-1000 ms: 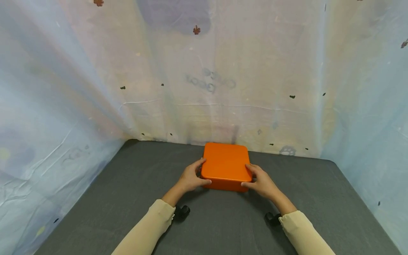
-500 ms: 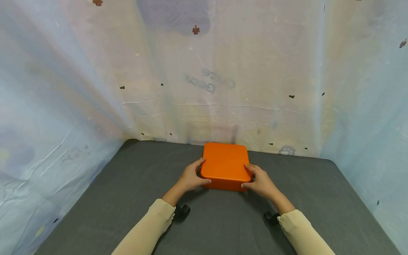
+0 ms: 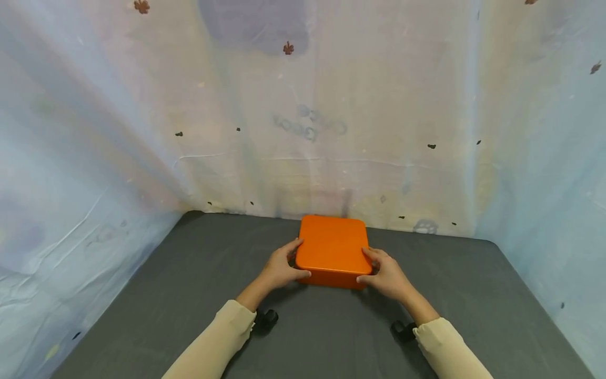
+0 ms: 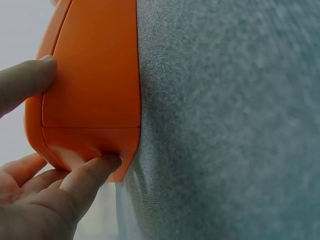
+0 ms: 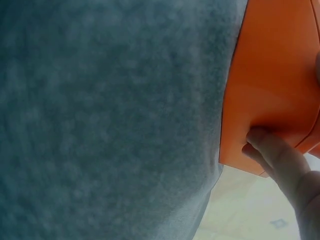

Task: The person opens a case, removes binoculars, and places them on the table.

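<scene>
A glossy orange lidded box [image 3: 333,243] with rounded corners rests on the grey surface, close to its back edge. My left hand [image 3: 279,268] grips the near left corner, thumb on the front face and fingers along the left side. At the near right corner my right hand [image 3: 389,275] holds it the same way. In the left wrist view the thumb lies across the seam under the lid of the box [image 4: 95,65], while fingertips press the adjoining side. Fingers of the right hand [image 5: 287,162] press the box's side [image 5: 270,85] in the right wrist view; its thumb is mostly cut off.
A grey cloth-covered table [image 3: 326,337] spreads under both forearms. Pale patterned sheeting [image 3: 369,105] hangs behind it and along both sides. Small black wrist fittings [image 3: 266,320] show below the cream sleeves [image 3: 215,339].
The head view has shifted slightly, so everything appears a little lower and farther left. Both hands keep their hold, and the box stays in place on the table.
</scene>
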Available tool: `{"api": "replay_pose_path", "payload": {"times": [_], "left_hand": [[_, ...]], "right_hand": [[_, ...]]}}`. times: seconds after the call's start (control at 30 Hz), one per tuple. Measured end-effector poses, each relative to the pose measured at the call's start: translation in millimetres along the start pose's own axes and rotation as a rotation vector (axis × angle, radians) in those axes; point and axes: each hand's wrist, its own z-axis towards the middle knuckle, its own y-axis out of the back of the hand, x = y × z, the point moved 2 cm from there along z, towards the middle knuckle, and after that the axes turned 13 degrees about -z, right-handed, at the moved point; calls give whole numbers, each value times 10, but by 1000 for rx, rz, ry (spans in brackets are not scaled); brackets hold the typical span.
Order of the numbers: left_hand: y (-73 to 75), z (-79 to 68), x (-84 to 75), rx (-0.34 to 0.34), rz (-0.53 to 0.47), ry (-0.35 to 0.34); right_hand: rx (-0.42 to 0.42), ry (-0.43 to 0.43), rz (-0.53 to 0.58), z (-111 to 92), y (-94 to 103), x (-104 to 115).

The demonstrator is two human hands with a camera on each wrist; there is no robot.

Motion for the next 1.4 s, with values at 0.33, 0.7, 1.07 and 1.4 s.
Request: {"api": "replay_pose_path", "payload": {"times": [0.33,0.7,1.07,1.4], "left_hand": [[9,-31,-10,3,5,5],[10,-13,-17,10,-12,-12],[24,3,-7,8,-23,-19],[25,23,-17,3,-43,-12]], "right_hand": [[14,17,61,-27,3,13],[12,10,80,-19,-16,19],[24,4,138,-21,25,68],[21,-21,116,11,-2,-7]]}}
